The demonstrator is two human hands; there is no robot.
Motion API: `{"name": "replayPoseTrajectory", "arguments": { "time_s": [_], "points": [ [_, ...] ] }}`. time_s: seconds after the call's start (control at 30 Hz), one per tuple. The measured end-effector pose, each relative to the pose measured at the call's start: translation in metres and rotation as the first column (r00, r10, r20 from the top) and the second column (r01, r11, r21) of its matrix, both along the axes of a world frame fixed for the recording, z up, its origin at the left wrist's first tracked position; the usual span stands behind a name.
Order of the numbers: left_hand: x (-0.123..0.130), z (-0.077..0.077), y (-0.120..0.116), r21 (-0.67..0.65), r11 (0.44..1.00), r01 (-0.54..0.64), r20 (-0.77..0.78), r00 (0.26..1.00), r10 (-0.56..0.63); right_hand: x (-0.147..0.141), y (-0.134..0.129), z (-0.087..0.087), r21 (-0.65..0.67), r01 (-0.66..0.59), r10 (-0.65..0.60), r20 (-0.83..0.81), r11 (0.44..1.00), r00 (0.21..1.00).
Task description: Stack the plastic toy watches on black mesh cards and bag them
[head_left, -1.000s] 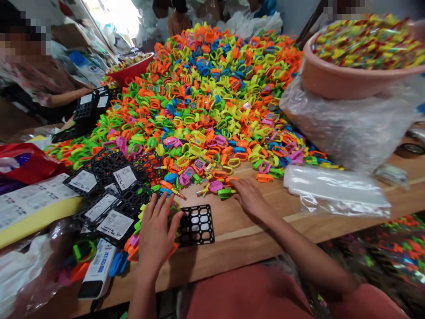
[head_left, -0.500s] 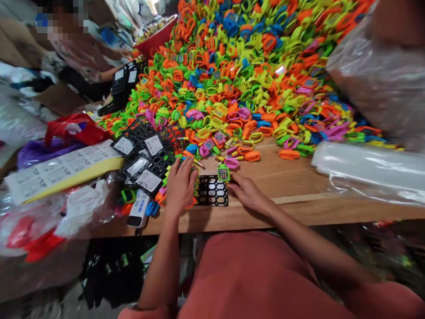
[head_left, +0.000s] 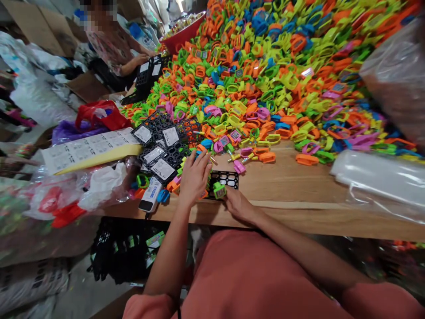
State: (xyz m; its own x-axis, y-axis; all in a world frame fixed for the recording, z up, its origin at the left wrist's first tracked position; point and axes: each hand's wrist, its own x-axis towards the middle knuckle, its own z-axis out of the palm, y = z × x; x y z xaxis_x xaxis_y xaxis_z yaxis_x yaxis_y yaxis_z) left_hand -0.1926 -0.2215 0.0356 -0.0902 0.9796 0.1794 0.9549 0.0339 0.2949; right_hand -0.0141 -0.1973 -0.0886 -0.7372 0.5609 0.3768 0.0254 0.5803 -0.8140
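Observation:
A black grid tray with holes lies at the wooden table's front edge. My left hand rests over its left end, fingers stretched out and slightly spread. Several bright toy watches show around and under that hand, partly hidden by it. At the tray's near right side, my right hand pinches a green toy watch with a dark square face. The watch is above the grid; I cannot tell whether it touches it. A pink toy watch lies just behind the tray.
A big heap of coloured toy watches covers the back. Labelled black trays are stacked left, beside a white box-shaped device and a label sheet. Clear plastic bags lie right. Another person sits at the far left.
My right hand has moved the green toy watch left and toward me over the tray. My left hand stays over the tray's left end. The view has turned to the left.

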Motion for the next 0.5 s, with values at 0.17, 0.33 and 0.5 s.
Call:
{"name": "replayPoseTrajectory", "arguments": {
  "time_s": [0.17,0.33,0.5],
  "points": [
    [0.005,0.008,-0.004,-0.115,0.99,0.078,-0.07,0.994,-0.086,-0.011,-0.002,0.009,0.059,-0.073,0.065,0.138,0.996,0.988],
    [0.005,0.01,-0.009,-0.131,0.987,0.092,-0.116,0.988,-0.107,0.001,0.032,0.046,0.0,-0.176,0.173,0.203,0.984,0.964],
    [-0.001,0.008,-0.011,-0.134,0.985,0.107,-0.09,0.989,-0.12,0.019,0.108,0.073,0.359,-0.002,-0.104,0.275,0.934,0.956]
  ]
}}
